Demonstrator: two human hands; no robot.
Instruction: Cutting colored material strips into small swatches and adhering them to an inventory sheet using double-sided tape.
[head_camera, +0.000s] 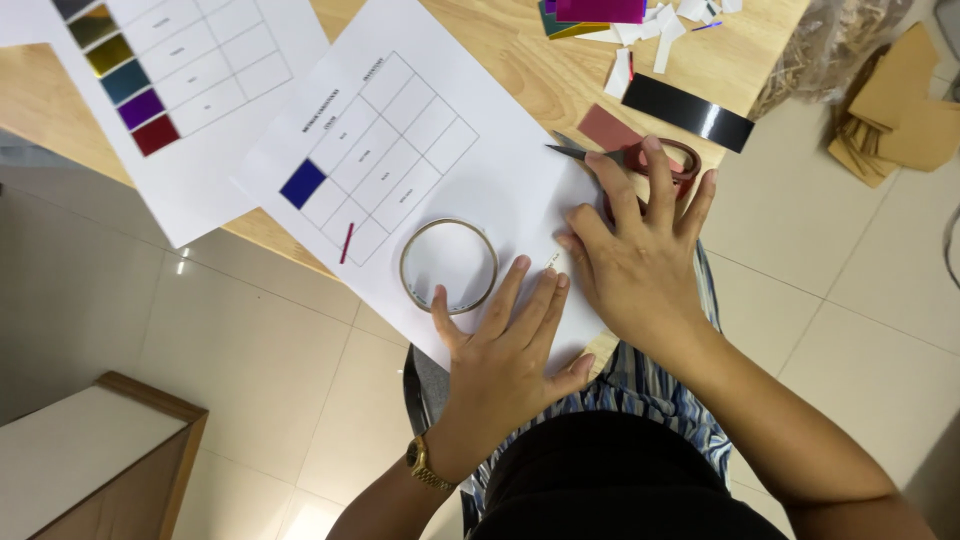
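The person's left hand (505, 350) lies flat and palm down on a white sheet of paper (500, 190) that hangs over the near edge of a wooden table (520, 60), its fingers spread apart and gripping nothing. The little finger of that hand touches the rim of a thin roll of tape (449, 266), which lies flat on the sheet at about ten o'clock from the hand. The right hand (640, 250) sits just beside the left at about one o'clock, also open and flat, fingers fanned out, with its heel on the sheet's right edge. Its fingertips rest on a pair of scissors (640, 157) with reddish-brown handles, the closed blades pointing toward nine o'clock across the paper. The sheet carries a printed grid with one dark blue square (302, 183) filled in at its left side, and a slim pink strip (346, 243) lies just below that square at about five o'clock. A small dull red piece (608, 128) lies at eleven o'clock from the scissors, and a glossy black strip (687, 111) lies at one o'clock from them. A second sheet (190, 110) with a column of coloured swatches lies toward ten o'clock. A gold wristwatch (424, 463) circles the left wrist.
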